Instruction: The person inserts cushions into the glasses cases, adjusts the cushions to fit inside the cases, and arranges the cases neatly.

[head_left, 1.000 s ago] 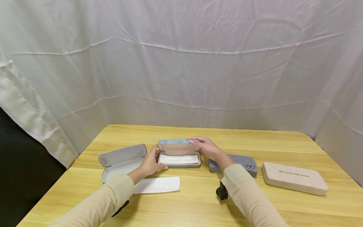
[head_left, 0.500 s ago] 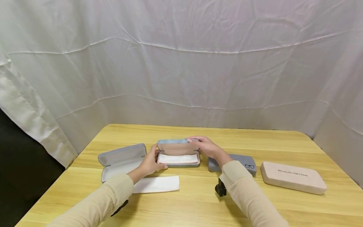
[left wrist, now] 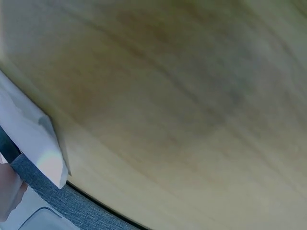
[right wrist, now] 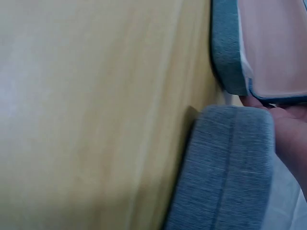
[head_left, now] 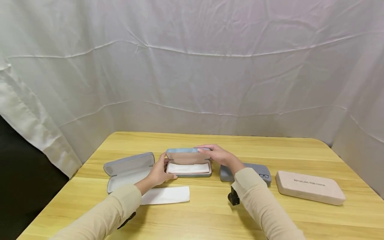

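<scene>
In the head view, a glasses case (head_left: 180, 156) with a light blue lid and pink lining stands with its lid raised. A folded white cloth (head_left: 188, 168) lies in its base. My left hand (head_left: 157, 171) grips the case's left end, thumb at the front lower corner. My right hand (head_left: 220, 156) holds the lid at its upper right corner, fingertips over the top edge. The right wrist view shows the case's end (right wrist: 228, 52) close up, with part of my right hand (right wrist: 290, 139) beside it. Most of the left hand falls outside the left wrist view.
Left of my left hand lies a raised-lid grey glasses case (head_left: 130, 165), with a white cloth (head_left: 168, 195) in front. A closed grey-blue case (head_left: 249, 170) sits under my right forearm. Farther right is a closed pink case (head_left: 310, 187). Curtains (head_left: 192, 83) surround the table (head_left: 192, 220).
My right fingertips have slid slightly left along the lid's top edge. The left hand keeps its grip, and the case stays with its lid raised.
</scene>
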The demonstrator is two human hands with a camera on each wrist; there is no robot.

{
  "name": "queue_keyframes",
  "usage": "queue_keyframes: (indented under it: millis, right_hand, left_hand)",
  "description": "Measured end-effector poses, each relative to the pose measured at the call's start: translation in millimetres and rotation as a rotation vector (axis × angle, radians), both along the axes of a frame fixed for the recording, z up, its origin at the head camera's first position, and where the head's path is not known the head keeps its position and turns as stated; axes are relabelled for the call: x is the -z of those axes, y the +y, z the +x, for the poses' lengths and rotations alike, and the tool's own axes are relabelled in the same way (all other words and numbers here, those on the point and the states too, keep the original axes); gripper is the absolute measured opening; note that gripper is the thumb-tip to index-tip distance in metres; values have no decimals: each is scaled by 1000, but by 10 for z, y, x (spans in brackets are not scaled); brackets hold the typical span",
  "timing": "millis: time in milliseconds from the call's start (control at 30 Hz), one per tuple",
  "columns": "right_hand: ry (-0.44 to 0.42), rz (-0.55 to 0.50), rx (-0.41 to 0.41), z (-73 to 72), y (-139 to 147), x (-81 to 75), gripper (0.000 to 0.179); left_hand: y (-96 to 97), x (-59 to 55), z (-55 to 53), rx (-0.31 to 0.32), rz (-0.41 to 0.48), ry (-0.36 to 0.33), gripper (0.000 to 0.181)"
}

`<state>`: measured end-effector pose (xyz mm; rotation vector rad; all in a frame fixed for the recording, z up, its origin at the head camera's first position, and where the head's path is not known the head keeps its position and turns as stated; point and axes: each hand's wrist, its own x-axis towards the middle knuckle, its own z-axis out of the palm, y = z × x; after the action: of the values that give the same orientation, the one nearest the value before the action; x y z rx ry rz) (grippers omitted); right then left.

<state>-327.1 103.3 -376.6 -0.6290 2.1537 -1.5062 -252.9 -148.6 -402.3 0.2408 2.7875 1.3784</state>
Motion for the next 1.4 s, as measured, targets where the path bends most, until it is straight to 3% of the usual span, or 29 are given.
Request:
queue_keyframes:
  millis: [333,867,1167,1400]
  right_hand:
    - [22,65,-89,-29,-11,-54,48]
    - [34,55,-149,8,55,-82,47]
    - [37,138,-170,25,40,-149,48]
    - [45,129,-189,40,37,-160,46]
  left_hand:
    - [-23,-19,7,-4,16,-2,99]
    - [26,-27,-5,-4,-14,5,96]
    - [29,-36,-4,-1,-20,9,95]
    - [37,-34,1,-3,-11,10,95]
